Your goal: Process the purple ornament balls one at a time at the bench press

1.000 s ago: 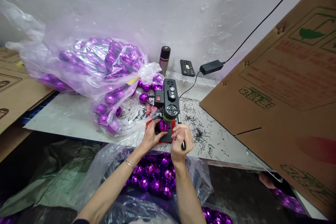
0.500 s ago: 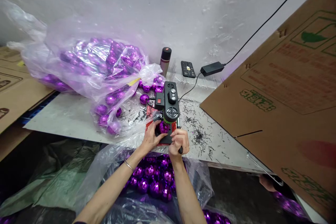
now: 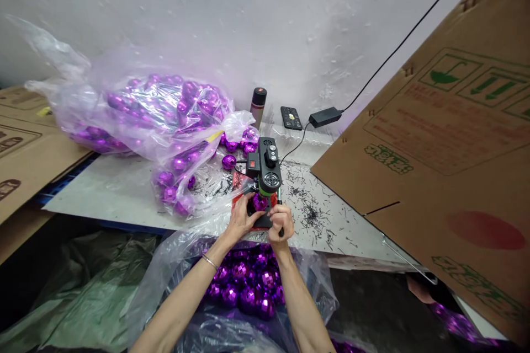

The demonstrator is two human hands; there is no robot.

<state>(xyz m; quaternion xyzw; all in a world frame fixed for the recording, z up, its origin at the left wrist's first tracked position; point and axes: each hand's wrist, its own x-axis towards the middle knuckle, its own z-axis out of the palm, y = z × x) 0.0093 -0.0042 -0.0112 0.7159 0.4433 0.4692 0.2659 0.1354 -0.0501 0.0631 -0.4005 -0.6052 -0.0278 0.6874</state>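
Observation:
A small black bench machine (image 3: 270,161) with a red switch stands on the table. Beneath its head sits a shiny purple faceted ball (image 3: 259,202), which my left hand (image 3: 242,218) grips from the left with thumb and fingers. My right hand (image 3: 281,222) is closed around the machine's black lever handle (image 3: 281,231), just right of the ball. The ball's underside and its contact with the base are hidden. Below my wrists, an open clear plastic bag (image 3: 157,281) holds many more purple balls (image 3: 248,293).
A tied plastic bag of purple balls (image 3: 153,99) lies on the left. Behind the machine are a bottle (image 3: 258,105), a phone (image 3: 291,118) and a power adapter (image 3: 325,117) with its cord. A large cardboard box (image 3: 434,176) rises at right. Black scraps (image 3: 309,214) litter the table.
The camera view has shifted slightly, so the scene sits a little lower. Both hands keep the same holds on the ball and the lever.

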